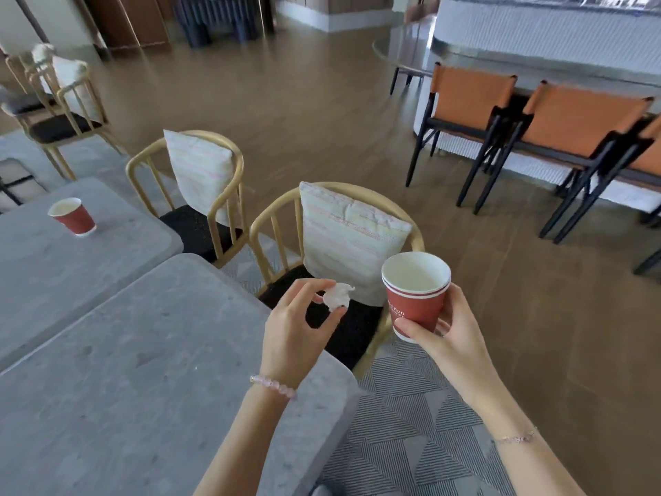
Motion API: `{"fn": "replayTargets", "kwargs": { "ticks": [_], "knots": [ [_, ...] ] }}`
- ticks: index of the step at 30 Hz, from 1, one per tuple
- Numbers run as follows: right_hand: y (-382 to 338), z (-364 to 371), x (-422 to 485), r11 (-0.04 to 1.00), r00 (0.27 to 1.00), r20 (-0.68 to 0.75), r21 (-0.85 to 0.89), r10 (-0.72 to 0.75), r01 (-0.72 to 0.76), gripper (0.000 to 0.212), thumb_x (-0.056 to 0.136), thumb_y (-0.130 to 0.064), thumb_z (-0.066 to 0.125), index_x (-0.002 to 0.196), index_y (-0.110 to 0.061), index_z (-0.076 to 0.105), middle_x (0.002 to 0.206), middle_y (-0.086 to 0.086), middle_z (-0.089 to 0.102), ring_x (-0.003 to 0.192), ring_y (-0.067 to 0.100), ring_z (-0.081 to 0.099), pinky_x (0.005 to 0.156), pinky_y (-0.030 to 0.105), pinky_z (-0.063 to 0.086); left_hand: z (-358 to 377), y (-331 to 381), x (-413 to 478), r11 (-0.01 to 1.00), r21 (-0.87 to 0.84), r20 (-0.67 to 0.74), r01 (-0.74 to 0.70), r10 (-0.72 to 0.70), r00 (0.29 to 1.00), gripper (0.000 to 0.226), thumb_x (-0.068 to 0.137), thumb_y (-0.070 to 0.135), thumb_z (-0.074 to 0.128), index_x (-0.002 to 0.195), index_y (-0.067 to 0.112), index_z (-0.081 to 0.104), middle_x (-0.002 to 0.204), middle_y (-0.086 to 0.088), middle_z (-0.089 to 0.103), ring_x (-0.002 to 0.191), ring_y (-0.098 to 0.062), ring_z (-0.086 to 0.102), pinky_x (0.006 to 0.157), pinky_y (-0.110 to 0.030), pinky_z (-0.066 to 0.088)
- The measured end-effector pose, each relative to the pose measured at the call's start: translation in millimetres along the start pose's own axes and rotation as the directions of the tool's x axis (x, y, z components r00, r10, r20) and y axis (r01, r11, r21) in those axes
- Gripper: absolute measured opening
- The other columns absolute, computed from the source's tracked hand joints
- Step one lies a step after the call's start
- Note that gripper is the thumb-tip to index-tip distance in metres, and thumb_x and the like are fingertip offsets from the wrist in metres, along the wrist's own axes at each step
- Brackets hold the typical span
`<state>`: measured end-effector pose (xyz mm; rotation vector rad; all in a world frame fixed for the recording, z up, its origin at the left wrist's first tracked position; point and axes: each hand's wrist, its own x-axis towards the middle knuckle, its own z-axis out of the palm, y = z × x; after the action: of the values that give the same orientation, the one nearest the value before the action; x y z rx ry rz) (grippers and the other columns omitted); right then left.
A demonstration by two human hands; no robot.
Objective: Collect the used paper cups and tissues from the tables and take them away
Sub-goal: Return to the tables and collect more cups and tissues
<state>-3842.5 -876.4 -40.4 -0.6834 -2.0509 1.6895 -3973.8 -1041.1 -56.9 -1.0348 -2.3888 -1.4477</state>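
My right hand (441, 336) grips a red paper cup (416, 293) with a white inside, upright, held in the air past the table's right edge. It looks like two cups nested, with a double rim. My left hand (297, 329) pinches a small crumpled white tissue (337, 296) between thumb and fingertips, just left of the cup and above the chair seat. A second red paper cup (73, 216) stands on the far grey table (53, 259) at the left.
The near grey table (143, 370) lies under my left forearm. Two wooden chairs with striped cushions (352, 234) (198, 170) stand at the tables' right side. Orange chairs (472, 102) line a white counter at the right. Open wooden floor lies between, patterned carpet underfoot.
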Motion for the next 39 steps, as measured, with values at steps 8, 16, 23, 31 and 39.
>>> {"fn": "replayTargets", "kwargs": {
  "ticks": [8,16,23,31,39],
  "knots": [
    [1.0,-122.9,-9.2,0.996,0.987,-0.157,0.082,-0.028,0.041,0.062,0.072,-0.006,0.079,0.124,-0.017,0.048,0.115,-0.002,0.062,0.099,0.005,0.064,0.068,0.011,0.052,96.7,90.2,23.9,0.990,-0.028,0.075,-0.139,0.141,0.987,0.027,0.076,0.046,0.061,0.101,0.034,0.060,0.091,0.028,0.054,0.083,0.006,0.056,0.070,-0.013,0.046],
    [21.6,-217.1,-12.9,0.992,0.962,-0.273,0.117,-0.015,0.048,0.062,0.073,-0.001,0.077,0.126,-0.012,0.047,0.116,-0.001,0.062,0.094,0.002,0.065,0.067,0.012,0.052,189.6,148.4,31.8,0.975,-0.102,0.169,-0.199,0.214,0.962,0.026,0.077,0.030,0.074,0.100,0.032,0.061,0.095,0.028,0.056,0.084,0.001,0.058,0.062,-0.025,0.052],
    [35.0,-271.1,16.2,0.989,0.940,-0.342,0.142,0.007,0.045,0.059,0.074,0.003,0.075,0.124,-0.011,0.048,0.113,0.000,0.062,0.088,-0.002,0.065,0.065,0.010,0.051,252.8,171.8,71.0,0.957,-0.156,0.211,-0.245,0.275,0.938,0.024,0.077,0.036,0.068,0.100,0.029,0.062,0.097,0.021,0.059,0.081,-0.001,0.059,0.067,-0.022,0.051],
    [56.9,-326.4,111.4,0.990,0.934,-0.357,0.136,0.016,0.036,0.060,0.073,0.001,0.076,0.123,-0.014,0.048,0.115,-0.001,0.062,0.094,0.003,0.065,0.066,0.013,0.053,339.3,164.7,150.4,0.954,-0.157,0.210,-0.255,0.284,0.936,0.023,0.077,0.032,0.071,0.098,0.025,0.065,0.097,0.020,0.060,0.081,0.002,0.060,0.066,-0.021,0.051],
    [49.0,-381.2,262.4,0.994,0.952,-0.306,0.106,-0.002,0.036,0.057,0.074,0.001,0.076,0.122,-0.016,0.049,0.113,0.000,0.064,0.091,0.002,0.066,0.067,0.012,0.052,418.4,151.9,279.2,0.971,-0.080,0.140,-0.224,0.234,0.962,0.023,0.077,0.039,0.065,0.097,0.027,0.065,0.098,0.020,0.060,0.078,0.002,0.059,0.061,-0.029,0.053]
  ]
}}
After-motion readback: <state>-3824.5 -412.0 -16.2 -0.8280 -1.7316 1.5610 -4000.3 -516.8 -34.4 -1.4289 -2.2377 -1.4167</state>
